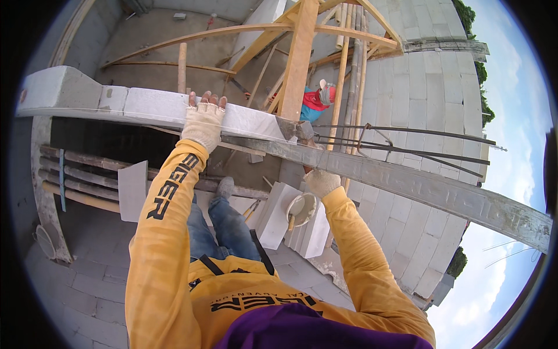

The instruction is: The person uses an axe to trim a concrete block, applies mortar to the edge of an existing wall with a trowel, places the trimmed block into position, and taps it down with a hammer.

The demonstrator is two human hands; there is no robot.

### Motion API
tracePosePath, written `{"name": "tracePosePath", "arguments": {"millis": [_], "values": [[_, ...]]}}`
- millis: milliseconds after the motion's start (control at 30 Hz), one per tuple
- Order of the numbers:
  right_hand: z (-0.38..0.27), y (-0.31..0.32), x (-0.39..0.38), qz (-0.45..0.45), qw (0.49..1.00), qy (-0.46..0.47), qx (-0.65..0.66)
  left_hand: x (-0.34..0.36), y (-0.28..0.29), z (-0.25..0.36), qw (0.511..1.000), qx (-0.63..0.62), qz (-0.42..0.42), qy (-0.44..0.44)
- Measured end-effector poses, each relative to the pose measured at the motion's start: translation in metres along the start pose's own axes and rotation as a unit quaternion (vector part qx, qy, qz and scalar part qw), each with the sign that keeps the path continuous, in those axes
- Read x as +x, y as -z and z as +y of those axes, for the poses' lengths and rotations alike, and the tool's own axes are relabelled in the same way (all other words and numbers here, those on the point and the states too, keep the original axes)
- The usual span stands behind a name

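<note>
- Head view, the only one here: the left hand [203,121] lies over a pale aerated concrete block [250,121] near the end of the row along the wall top. Fingers are stretched out toward the far edge; can't tell if it's really gripping or just pressing.
- Right hand [322,181] is up at the long grey beam [424,174], just right of the block's mortar-smeared end. The beam hides part of the fingers, so I can't say what it's grasping, if anything.
- Looks to me like steadying the end block. I'd keep the left palm broad and push evenly, so it doesn't tip off the narrow top.
- I'd eye the top edge against its neighbours in the row and correct with small nudges, not one big shove.
- Watch the rebar [407,132] sticking out past the right hand; sleeves love to snag on that.
- Somebody's down below, the co-worker in red and blue [317,104] by the timber frame [302,64], so I wouldn't let go until the block sits solid.
- The mortar bucket [301,209] is below the right hand, beside spare white blocks [281,216]. Handy, but mind it when shifting your feet.
</note>
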State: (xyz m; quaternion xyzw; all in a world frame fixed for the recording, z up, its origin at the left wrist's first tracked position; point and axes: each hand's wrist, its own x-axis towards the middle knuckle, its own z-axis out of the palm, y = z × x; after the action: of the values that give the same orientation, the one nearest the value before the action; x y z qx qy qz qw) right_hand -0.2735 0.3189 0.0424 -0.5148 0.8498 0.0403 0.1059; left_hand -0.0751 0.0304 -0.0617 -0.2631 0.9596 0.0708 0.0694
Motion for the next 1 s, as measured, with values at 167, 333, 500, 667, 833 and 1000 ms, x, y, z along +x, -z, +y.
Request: {"name": "tracePosePath", "arguments": {"millis": [167, 333, 500, 667, 833, 1000], "values": [[-0.007, 0.019, -0.002, 0.103, 0.994, 0.036, 0.005, -0.001, -0.008, -0.001, 1.000, 0.010, 0.005, 0.004], [0.011, -0.016, -0.001, 0.125, 0.988, 0.073, -0.058, 0.001, 0.006, 0.004, 1.000, 0.003, -0.016, -0.002], [-0.013, 0.015, 0.017, 0.061, 0.998, 0.004, 0.030, -0.002, -0.005, -0.002, 1.000, 0.002, -0.001, 0.003], [-0.018, 0.027, 0.019, 0.131, 0.987, 0.081, -0.046, -0.001, -0.007, -0.001, 1.000, 0.011, 0.009, -0.001], [-0.003, 0.003, 0.019, 0.017, 1.000, -0.003, 0.011, 0.001, -0.001, 0.000, 1.000, 0.010, -0.009, -0.003], [-0.007, 0.004, 0.019, 0.112, 0.974, -0.032, 0.195, -0.001, -0.007, -0.002, 1.000, 0.025, 0.006, -0.004]]}}
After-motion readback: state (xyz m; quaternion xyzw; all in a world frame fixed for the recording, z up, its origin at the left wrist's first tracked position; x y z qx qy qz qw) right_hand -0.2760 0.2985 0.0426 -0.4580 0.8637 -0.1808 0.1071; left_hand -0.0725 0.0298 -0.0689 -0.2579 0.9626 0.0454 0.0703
